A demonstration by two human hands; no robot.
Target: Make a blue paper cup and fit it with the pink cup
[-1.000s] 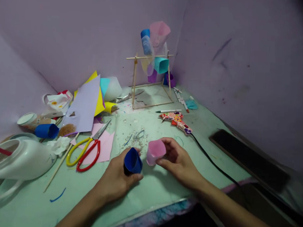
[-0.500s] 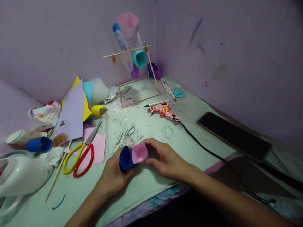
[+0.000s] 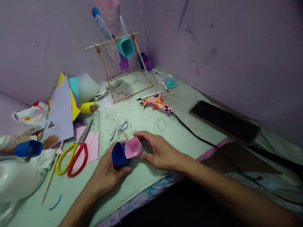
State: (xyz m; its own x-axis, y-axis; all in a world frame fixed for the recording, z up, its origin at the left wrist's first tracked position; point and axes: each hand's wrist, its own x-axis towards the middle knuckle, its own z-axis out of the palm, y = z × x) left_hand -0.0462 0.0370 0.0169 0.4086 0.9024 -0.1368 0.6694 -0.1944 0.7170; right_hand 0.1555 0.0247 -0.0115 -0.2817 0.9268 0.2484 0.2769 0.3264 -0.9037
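Just above the near edge of the table, my left hand (image 3: pixel 108 175) is wrapped round a small dark blue paper cup (image 3: pixel 120 155). Side by side with it, touching, is a pink paper cup (image 3: pixel 134 148) that my right hand (image 3: pixel 157 150) pinches between thumb and fingers. Both cups have their open mouths turned up toward me. Beyond them lies a flower-patterned glue gun (image 3: pixel 157 103) with a black cord. Farther back, a frame of thin sticks (image 3: pixel 106 71) carries a clear disc with pink, blue and teal paper cups on it.
Scissors (image 3: pixel 75 157) with yellow and red handles lie at left on pink paper. A white jug (image 3: pixel 15 179) stands at the near left, with paper sheets (image 3: pixel 62 113) behind. A phone (image 3: pixel 223 121) rests at the right edge; markers (image 3: pixel 160 81) lie at the back.
The view has shifted, so the table things appear lower-left or higher than before. My left thumb has loosened slightly from the blue cup; both hands still hold the cups together.
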